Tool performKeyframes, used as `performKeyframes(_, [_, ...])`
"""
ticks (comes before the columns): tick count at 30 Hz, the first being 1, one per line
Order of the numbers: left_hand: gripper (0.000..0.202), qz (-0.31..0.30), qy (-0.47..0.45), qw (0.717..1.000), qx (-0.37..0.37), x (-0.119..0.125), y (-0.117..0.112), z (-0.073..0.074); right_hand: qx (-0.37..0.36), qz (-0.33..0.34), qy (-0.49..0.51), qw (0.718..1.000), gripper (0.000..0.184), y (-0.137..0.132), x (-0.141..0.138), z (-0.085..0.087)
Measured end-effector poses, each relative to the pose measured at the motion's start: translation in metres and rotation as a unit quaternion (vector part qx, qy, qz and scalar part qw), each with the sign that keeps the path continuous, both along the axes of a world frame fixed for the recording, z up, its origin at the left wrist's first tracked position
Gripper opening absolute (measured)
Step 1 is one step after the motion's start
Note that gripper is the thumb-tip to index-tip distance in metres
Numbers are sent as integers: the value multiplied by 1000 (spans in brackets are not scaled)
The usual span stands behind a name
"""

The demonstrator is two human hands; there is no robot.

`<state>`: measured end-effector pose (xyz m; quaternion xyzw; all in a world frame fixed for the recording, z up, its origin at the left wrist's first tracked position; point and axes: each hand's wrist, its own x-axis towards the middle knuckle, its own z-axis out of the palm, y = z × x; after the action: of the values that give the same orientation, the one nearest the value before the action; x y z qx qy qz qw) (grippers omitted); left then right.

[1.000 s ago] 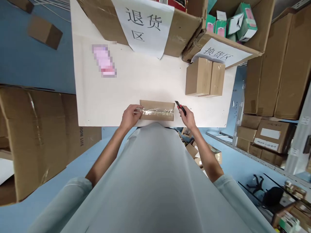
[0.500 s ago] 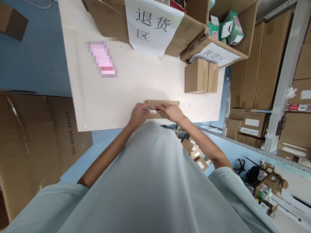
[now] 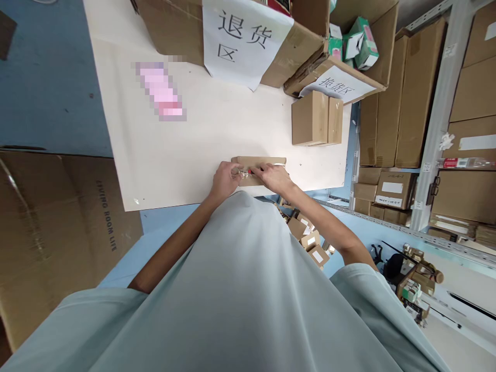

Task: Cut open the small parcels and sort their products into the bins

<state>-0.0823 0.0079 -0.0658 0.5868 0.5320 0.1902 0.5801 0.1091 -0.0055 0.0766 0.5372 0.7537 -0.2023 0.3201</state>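
A small flat cardboard box [image 3: 267,161] lies at the near edge of the white table, with both my hands over it. My left hand [image 3: 225,180] is closed at the box's left end, its fingertips pinching shiny clear film or tape. In my right hand [image 3: 276,177] is a slim tool with a red part [image 3: 250,171], which points left toward the other hand; its exact kind is too small to tell. The tool's thin end meets the film between the two hands. Fingers hide much of the box's top.
Two cardboard boxes [image 3: 310,119] stand at the table's right. Behind are open cartons with paper signs, one [image 3: 360,77] holding green-and-white packets. A blurred pink item [image 3: 160,93] lies on the left. A large carton [image 3: 58,222] flanks the table; loaded shelves [image 3: 420,170] rise at right.
The camera view has shifted slightly. My hands stay at the box, with the left fingers and the tool moved only a little.
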Motion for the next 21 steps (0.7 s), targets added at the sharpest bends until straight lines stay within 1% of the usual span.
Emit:
performKeyframes(9, [35,1,13,1000,-2,-3,2,3,8,39,0,999,53,4,-13,-2])
performKeyframes(14, [34,14,24,1000,-13,-1,2,6,11,50,10,999,53,5,-10,-3])
performKeyframes(16, [34,24,29,999,-15,0,1,7,16,41,12,999,52,4,-4,-3])
performKeyframes(18, [34,32,32,999,-13,0,0,9,16,26,3,1000,51,1,9,-3])
performKeyframes(21, [34,42,37,998,-8,-1,0,12,5,-1,-30,1000,52,-6,43,2])
